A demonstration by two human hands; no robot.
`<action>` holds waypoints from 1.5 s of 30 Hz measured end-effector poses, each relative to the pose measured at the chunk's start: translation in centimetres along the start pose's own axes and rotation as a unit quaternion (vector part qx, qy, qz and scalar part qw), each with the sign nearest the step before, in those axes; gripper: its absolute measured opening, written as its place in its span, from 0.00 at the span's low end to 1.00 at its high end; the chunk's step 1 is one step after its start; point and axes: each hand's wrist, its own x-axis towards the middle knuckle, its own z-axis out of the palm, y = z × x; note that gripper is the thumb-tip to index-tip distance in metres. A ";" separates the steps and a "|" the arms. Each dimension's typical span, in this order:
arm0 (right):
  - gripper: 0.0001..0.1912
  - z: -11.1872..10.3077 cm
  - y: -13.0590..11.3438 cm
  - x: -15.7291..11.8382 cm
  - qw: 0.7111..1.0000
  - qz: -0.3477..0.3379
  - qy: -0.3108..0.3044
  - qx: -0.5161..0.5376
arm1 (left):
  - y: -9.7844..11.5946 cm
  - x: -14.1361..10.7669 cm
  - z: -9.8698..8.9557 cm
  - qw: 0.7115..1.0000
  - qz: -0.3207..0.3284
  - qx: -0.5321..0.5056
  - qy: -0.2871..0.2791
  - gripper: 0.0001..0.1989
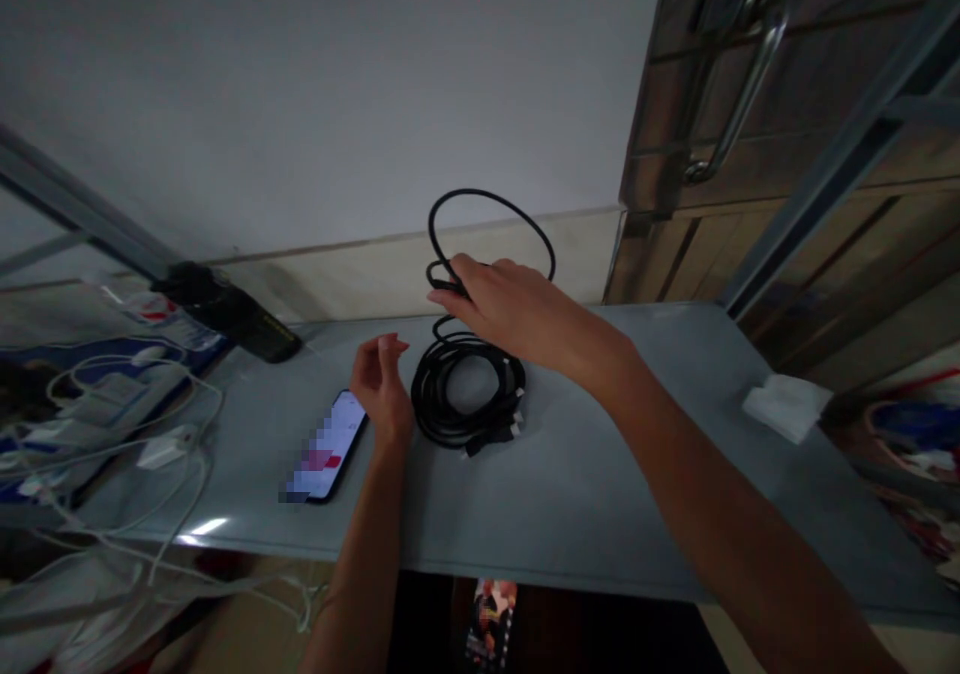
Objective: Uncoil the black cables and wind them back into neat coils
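Note:
A black cable (pixel 427 394) lies coiled on the grey tabletop, and one length of it rises from the coil. My right hand (pixel 499 299) is closed around that raised length, above the far side of the coil. A loose loop of the cable stands up behind my fingers, against the wall. Dark plugs with pale tips (pixel 495 436) lie at the coil's near right side. My left hand (pixel 381 379) hovers just left of the coil with its fingers curled in, and I see nothing in it. A lit phone (pixel 334 444) lies beside my left wrist.
A black bottle (pixel 232 314) lies tilted at the back left. White cords and adapters (pixel 169 446) crowd the left end of the table (pixel 592 514). A crumpled white tissue (pixel 787 404) is near the right edge. Metal posts (pixel 810 184) flank the table.

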 end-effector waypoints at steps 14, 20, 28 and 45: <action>0.20 2.7 -0.5 1.7 0.996 -0.063 0.015 0.058 | 1.5 -0.8 0.4 0.991 0.042 0.002 -0.127 0.17; 0.18 0.8 -1.6 1.3 0.988 -0.041 0.085 0.121 | 1.3 -0.8 0.8 0.991 -0.001 -0.019 -0.130 0.20; 0.18 0.4 -0.6 1.2 0.977 -0.062 0.067 0.194 | 1.2 -0.4 0.9 0.990 -0.005 -0.079 -0.113 0.16; 0.25 -2.6 1.9 -0.5 0.940 -0.135 0.074 0.303 | 15.2 2.1 1.1 0.973 0.091 -0.107 -0.182 0.06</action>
